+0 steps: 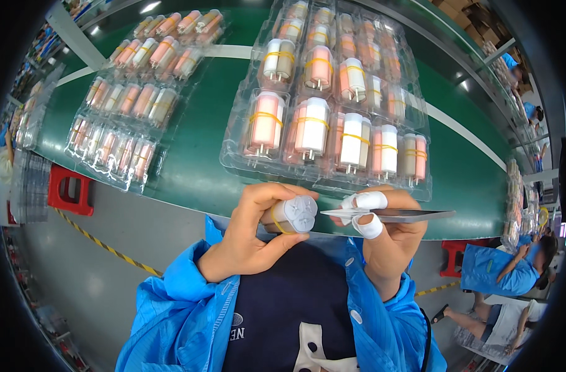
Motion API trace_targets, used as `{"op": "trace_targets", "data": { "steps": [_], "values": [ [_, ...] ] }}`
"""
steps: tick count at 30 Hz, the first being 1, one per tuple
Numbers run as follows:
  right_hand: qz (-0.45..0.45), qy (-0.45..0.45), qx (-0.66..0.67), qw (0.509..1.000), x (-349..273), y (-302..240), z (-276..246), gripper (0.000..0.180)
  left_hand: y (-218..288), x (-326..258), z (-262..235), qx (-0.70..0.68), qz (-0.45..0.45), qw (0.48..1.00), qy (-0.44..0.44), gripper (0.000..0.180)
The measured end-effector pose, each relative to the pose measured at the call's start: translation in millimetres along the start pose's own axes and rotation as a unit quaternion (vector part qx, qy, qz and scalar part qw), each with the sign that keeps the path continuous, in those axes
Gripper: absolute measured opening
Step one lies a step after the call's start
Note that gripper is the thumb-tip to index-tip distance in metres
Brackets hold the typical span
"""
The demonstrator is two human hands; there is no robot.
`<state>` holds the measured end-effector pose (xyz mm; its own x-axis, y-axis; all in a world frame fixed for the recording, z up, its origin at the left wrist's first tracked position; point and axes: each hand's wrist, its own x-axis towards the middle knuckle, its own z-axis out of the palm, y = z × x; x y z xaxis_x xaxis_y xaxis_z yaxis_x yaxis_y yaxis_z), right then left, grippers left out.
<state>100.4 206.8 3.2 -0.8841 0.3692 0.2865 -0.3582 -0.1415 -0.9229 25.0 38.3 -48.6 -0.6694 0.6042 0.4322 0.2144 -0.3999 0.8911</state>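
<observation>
My left hand is closed around a banded bundle of grey cylinders, their round pale grey ends turned toward my right hand. A yellow band wraps the bundle. In my right hand is a pair of metal tweezers, pinched between thumb and forefinger, both wrapped in white coverings. The tweezers' tips point left and stop a little short of the bundle's ends. Just beyond my hands lies a clear plastic tray with banded bundles of pink, white and grey cylinders, several with thin prongs at the lower end.
More clear trays of banded cylinders lie at the left on the green work surface. A red stool stands below the left edge. At the right, a person in blue is near another red stool.
</observation>
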Motion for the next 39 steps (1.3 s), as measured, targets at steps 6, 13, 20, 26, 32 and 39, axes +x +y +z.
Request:
{"op": "trace_targets", "data": {
  "steps": [6, 13, 20, 26, 32, 39],
  "values": [
    [-0.041, -0.03, -0.04, 0.998, 0.3, -1.0, 6.9, 0.02, 8.0, 3.1, -5.5, 0.145, -0.019, 0.988, -0.051, 0.055],
    [-0.054, -0.049, -0.086, 0.994, 0.9, 3.6, 8.4, 0.019, 10.9, 5.7, -1.4, 0.2, 0.03, 0.979, -0.007, 0.053],
    [-0.056, -0.053, -0.098, 0.992, 2.9, 3.9, 9.3, 0.019, 10.3, 5.3, -1.5, 0.205, 0.034, 0.978, 0.0, 0.051],
    [-0.047, -0.046, -0.099, 0.993, 2.3, 5.1, 9.8, 0.018, 10.3, 6.4, -1.6, 0.221, 0.042, 0.974, 0.0, 0.052],
    [-0.036, -0.025, -0.055, 0.998, 0.3, 9.5, 10.3, 0.016, 11.3, 7.6, -1.3, 0.237, 0.048, 0.97, 0.001, 0.053],
    [-0.033, -0.034, -0.047, 0.998, 0.1, 9.6, 8.5, 0.016, 10.1, 6.4, -2.7, 0.237, 0.051, 0.97, 0.004, 0.052]
  ]
}}
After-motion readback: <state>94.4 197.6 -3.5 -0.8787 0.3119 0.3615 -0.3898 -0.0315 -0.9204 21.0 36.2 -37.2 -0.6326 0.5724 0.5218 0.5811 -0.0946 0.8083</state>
